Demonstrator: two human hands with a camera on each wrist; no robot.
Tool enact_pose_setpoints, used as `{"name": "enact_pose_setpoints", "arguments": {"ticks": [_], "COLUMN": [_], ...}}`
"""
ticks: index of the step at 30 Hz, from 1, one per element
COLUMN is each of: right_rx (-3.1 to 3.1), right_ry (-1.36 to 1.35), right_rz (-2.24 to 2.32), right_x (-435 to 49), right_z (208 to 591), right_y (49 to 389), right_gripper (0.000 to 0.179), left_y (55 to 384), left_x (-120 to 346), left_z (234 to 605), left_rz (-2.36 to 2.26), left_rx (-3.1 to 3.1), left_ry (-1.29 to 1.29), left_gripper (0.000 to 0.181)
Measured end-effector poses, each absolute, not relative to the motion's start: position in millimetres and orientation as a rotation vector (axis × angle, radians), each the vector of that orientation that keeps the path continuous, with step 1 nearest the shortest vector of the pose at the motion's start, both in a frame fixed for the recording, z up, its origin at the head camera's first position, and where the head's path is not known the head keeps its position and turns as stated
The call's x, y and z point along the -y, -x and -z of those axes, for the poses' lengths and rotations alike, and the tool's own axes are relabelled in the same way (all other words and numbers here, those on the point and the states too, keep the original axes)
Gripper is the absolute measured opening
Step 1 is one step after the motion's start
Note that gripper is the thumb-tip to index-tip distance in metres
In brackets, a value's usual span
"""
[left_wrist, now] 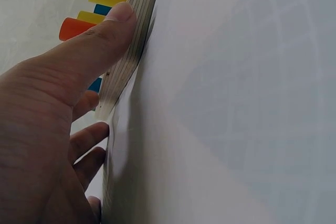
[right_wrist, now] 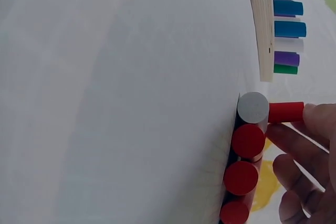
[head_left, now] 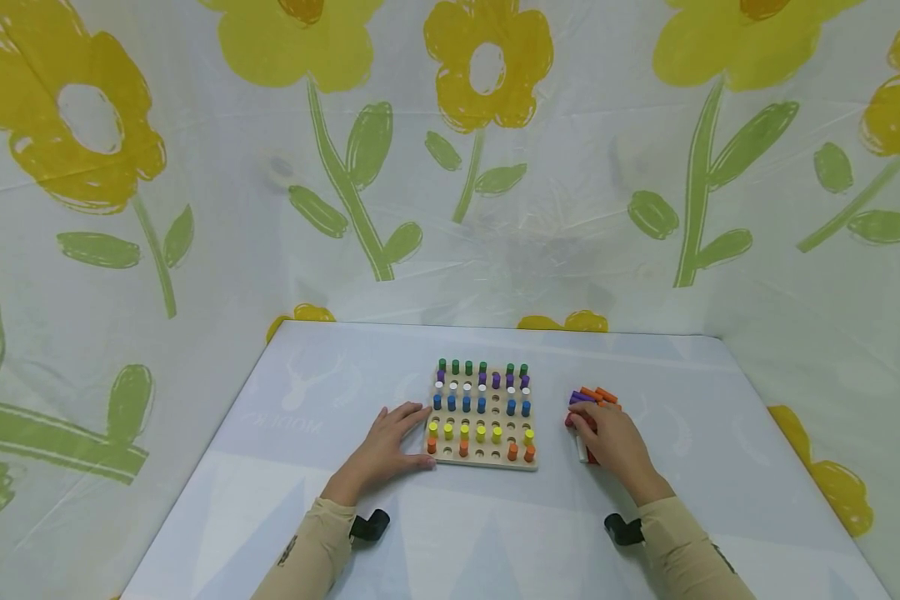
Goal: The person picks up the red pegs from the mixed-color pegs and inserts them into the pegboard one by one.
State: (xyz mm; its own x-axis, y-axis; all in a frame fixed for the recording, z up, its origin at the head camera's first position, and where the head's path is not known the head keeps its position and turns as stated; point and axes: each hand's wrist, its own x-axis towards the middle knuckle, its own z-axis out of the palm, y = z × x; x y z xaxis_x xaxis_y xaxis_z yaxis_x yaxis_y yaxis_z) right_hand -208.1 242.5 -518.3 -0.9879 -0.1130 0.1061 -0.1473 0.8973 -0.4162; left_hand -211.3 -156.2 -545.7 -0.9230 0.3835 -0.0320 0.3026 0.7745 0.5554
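**Red peg (right_wrist: 286,112) in your pinch**

Your left hand (head_left: 385,439) lies with fingers spread, thumb on the edge of the pegboard (head_left: 482,464); looks like steadying. A row of holes (head_left: 480,424) between blue pegs (head_left: 452,405) and yellow pegs (head_left: 465,432) looks bare. Right of the board, your right hand (head_left: 609,433) pinches the red peg between thumb and fingertips at the loose pegs (right_wrist: 241,178). Its long axis reads upright, parallel to the board's standing pegs; lower end points tableward, hidden behind a white peg (right_wrist: 253,107). Judged step: picking. Next move calls for a straight lift clear, axis vertical.
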Motion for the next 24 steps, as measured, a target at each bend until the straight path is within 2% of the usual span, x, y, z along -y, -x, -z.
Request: {"name": "enact_pose_setpoints", "arguments": {"ticks": [17,24], "right_rx": [2.943,2.912], "right_ry": [-0.228,-0.227], "right_rz": [-0.689,-0.697], "right_x": [-240.1,-239.7], "right_z": [517.0,516.6], "right_y": [206.5,205.6], "right_gripper": [0.042,0.033], "left_y": [209.0,208.7], "left_x": [158.7,158.6], "left_z": [545.6,544.7], "left_rz": [-0.868,-0.89], "left_rx": [-2.832,-2.825], "left_ry": [-0.596,-0.591], "left_gripper": [0.092,0.092]}}
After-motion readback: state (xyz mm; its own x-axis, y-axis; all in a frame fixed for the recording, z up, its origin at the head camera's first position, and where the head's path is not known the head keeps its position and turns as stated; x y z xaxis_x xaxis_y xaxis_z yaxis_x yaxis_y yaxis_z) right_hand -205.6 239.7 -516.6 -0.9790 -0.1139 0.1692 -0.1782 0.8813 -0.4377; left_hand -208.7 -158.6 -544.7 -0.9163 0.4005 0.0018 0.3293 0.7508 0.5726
